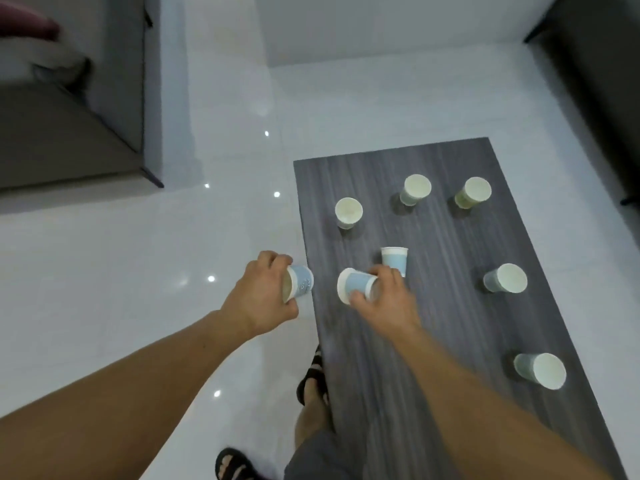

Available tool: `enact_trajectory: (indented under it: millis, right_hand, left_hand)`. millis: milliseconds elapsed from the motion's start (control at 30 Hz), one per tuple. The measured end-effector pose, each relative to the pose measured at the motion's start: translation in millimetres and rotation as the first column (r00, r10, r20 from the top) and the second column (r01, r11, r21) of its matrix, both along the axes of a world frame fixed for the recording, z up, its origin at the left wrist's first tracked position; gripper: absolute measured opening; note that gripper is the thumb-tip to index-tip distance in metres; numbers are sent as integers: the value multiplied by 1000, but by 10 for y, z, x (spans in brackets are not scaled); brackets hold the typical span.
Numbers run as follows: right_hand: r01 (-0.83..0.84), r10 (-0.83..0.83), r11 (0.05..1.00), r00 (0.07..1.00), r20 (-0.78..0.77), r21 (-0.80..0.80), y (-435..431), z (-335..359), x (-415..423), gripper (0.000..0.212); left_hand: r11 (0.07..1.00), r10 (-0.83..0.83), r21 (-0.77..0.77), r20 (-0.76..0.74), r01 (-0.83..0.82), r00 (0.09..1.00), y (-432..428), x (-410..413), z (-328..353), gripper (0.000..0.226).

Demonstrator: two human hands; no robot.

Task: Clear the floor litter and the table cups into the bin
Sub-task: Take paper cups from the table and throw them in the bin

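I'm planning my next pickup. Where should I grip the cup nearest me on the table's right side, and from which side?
Probably round the side wall of the cup, just below the rim, coming from its left. It stands upright, mouth up, bare table around it, so nothing blocks a wrap.

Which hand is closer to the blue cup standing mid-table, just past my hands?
Right. The right hand, gripping a tipped cup, sits just in front of the standing blue cup; the left hand, holding another cup, is farther left, past the table edge.
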State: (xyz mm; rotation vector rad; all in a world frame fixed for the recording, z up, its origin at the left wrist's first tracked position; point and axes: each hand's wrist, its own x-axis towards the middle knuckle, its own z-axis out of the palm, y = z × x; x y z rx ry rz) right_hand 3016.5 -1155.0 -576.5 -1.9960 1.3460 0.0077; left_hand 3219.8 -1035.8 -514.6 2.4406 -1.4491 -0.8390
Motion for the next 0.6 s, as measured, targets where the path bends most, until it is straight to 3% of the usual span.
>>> enact_trajectory:
  millis: [67,167,233,300,433,533,600]
  right_hand:
    - [-33,25,998,988,150,51,305,314,318,45]
    - [-72,28,989,946,322,126,847,801,811,56]
    - [-207,145,968,925,350,146,1243,1121,1141,71]
    - [-364,309,923,894,325,126,1636,1405,1489,68]
    - [-562,504,823,788,353,80,2433,1824,2180,45]
    - [-686,614,723,689,385,75,3078,2066,2612,52]
    - [-794,708,606,569,417,55,3489,2198,2837,69]
  left_hand:
    - [996,87,-24,12,-86,996,482,203,221,73]
    - [965,255,-72,37,-252,966,1349,515,611,74]
    - [924,375,-98,52,-369,926,2010,704,895,74]
    - [872,485,-121,76,-475,871,2682,866,1163,74]
    - [715,696,-187,93,-674,712,3844,1045,1603,74]
    - [580,813,-241,106,-779,573,4562,997,1831,74]
    - [473,881,-264,114,-840,460,4995,871,1940,75]
